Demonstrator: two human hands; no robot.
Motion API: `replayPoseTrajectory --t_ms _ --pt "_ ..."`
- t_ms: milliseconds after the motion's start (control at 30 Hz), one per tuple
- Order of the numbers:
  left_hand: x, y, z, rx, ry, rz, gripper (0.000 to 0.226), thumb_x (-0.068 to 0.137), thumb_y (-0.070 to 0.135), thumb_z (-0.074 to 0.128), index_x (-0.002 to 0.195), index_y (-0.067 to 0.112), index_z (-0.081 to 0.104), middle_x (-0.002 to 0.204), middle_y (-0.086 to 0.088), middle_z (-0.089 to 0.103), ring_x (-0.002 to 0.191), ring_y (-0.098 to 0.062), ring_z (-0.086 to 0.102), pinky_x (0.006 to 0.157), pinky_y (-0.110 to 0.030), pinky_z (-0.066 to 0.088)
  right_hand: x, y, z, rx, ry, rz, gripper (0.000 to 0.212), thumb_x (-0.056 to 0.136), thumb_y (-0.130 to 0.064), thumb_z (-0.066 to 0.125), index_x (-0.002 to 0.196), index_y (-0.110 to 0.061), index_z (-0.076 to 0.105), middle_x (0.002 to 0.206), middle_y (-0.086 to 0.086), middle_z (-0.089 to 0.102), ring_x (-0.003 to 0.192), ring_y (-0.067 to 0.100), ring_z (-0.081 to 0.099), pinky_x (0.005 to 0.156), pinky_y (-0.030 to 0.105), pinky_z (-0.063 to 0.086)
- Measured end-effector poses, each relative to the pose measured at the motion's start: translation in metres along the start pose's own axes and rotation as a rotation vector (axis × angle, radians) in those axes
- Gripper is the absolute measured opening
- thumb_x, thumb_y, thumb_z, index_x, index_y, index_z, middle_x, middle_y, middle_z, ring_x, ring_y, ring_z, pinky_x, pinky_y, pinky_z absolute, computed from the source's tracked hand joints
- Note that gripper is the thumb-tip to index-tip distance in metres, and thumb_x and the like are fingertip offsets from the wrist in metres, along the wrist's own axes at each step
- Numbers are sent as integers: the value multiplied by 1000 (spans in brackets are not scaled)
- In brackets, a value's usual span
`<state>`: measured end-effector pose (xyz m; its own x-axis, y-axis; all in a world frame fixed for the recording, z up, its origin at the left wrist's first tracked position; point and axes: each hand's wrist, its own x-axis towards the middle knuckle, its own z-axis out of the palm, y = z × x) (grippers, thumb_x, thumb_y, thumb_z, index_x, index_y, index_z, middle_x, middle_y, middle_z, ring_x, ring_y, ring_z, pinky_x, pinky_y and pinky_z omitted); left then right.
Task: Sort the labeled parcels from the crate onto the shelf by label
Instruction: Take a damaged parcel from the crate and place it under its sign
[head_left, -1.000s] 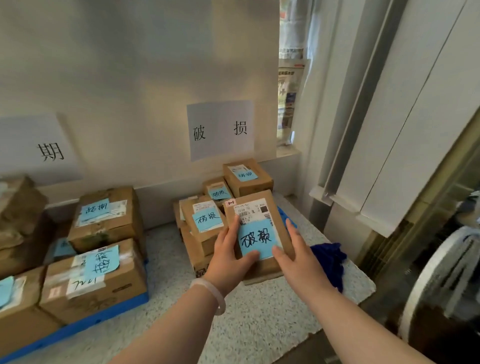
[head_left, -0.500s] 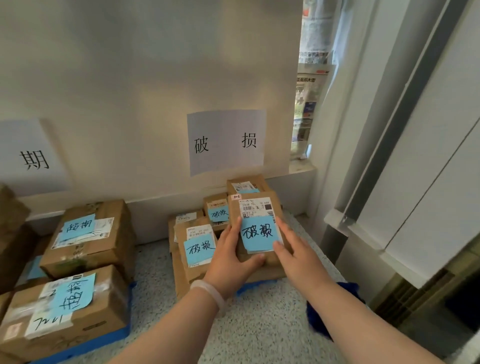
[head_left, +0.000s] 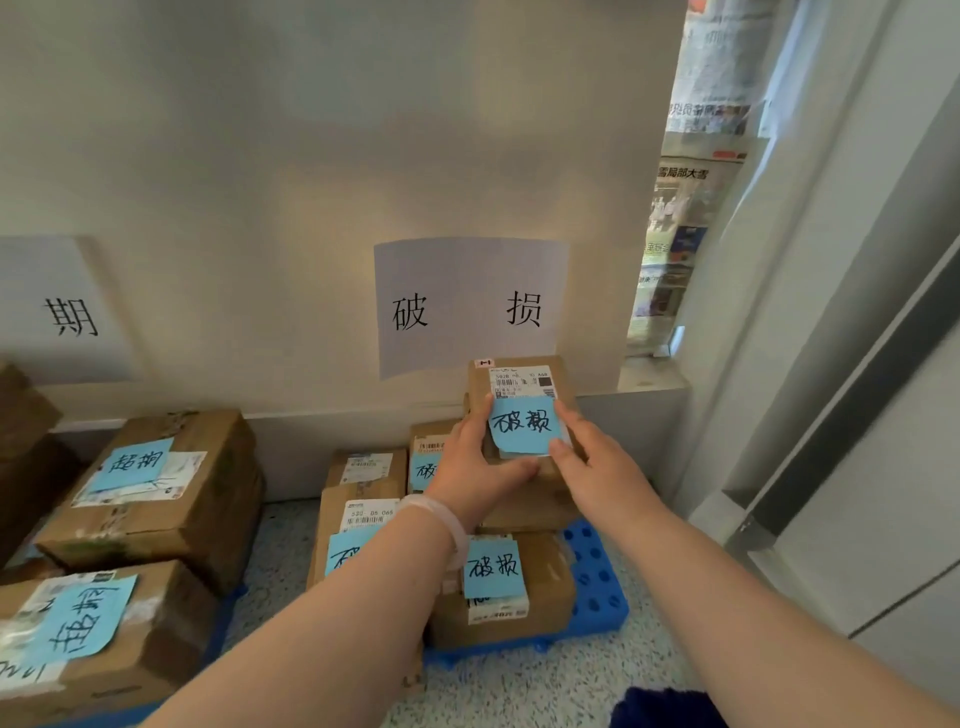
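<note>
A small brown cardboard parcel (head_left: 519, 374) with a blue note reading 破损 sits on top of the stack of like-labeled parcels under the wall sign 破损 (head_left: 467, 306). My left hand (head_left: 472, 467) grips its left side, thumb under the front edge. My right hand (head_left: 597, 467) holds its right side with fingers against the note. Below lie more 破损 parcels (head_left: 498, 587) on a blue pallet (head_left: 597, 577).
At the left, larger boxes with blue 超期 notes (head_left: 156, 483) stand on another blue pallet under a sign ending in 期 (head_left: 67, 317). A newspaper-covered window (head_left: 691, 208) and grey panels close the right side. A dark blue cloth (head_left: 660, 706) lies on the speckled floor.
Both hands have carried the parcel forward and up onto the top of the 破损 stack near the wall. The view has moved closer.
</note>
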<state>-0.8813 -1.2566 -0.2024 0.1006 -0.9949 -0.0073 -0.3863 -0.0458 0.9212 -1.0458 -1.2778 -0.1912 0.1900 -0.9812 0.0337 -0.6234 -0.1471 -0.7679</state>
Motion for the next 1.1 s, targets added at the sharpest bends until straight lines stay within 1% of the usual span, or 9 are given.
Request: replayPoseTrajectory --t_ms 200,300,367,567,667,800,867,967,1100 --pt "40 4 5 61 -5 -79 95 81 41 73 155 36 13 152 2 34 138 -22 36 114 -46 35 49 9 0 7 -40 8 51 104 -39 38 152 -43 24 141 -3 44 112 11 45 81 26 42" --pt "50 -1 9 53 3 -125 98 74 50 70 153 40 15 148 3 39 136 -21 39 113 -47 36 59 14 8 -13 -28 19 49 104 -42 36 151 -44 25 129 -6 50 99 7 49 64 21 42" --pt "59 -5 8 51 9 -134 98 71 54 70 152 43 16 148 3 38 135 -20 40 113 -47 36 67 14 9 -27 -32 26 48 104 -43 35 151 -44 25 121 -8 48 95 6 50 61 21 42" --pt "85 -8 5 102 9 -127 91 81 46 73 153 41 17 149 2 37 134 -19 41 113 -45 37 89 16 8 -2 -59 31 51 104 -43 36 153 -42 22 135 -3 48 105 11 49 75 28 44" --pt "92 -9 4 99 25 -111 89 83 40 74 153 38 20 149 0 38 134 -19 41 113 -43 37 95 16 10 8 -71 36 51 104 -43 36 153 -42 21 135 -1 48 106 13 49 73 27 43" --pt "92 -7 1 122 29 -106 89 85 39 72 154 35 17 150 0 36 136 -19 38 115 -41 35 98 13 9 -9 -92 26 51 104 -45 36 152 -44 20 134 2 48 107 15 50 82 32 48" --pt "88 -5 -1 148 41 -95 91 85 44 71 155 35 14 153 2 33 139 -19 35 116 -43 32 96 11 7 -25 -85 6 51 103 -46 36 152 -42 22 140 2 44 112 13 45 90 34 45" --pt "75 -5 -5 227 52 -67 94 85 52 67 157 34 9 158 5 26 143 -19 29 117 -43 30 84 9 0 -72 -42 -45 53 102 -50 36 153 -41 23 149 0 35 132 17 36 102 39 38" --pt "40 -9 -8 336 42 -52 98 81 63 64 154 43 2 162 5 15 147 -23 21 117 -52 28 44 12 -3 -103 10 -98 60 98 -54 42 152 -46 19 161 -2 18 148 19 16 115 46 28"
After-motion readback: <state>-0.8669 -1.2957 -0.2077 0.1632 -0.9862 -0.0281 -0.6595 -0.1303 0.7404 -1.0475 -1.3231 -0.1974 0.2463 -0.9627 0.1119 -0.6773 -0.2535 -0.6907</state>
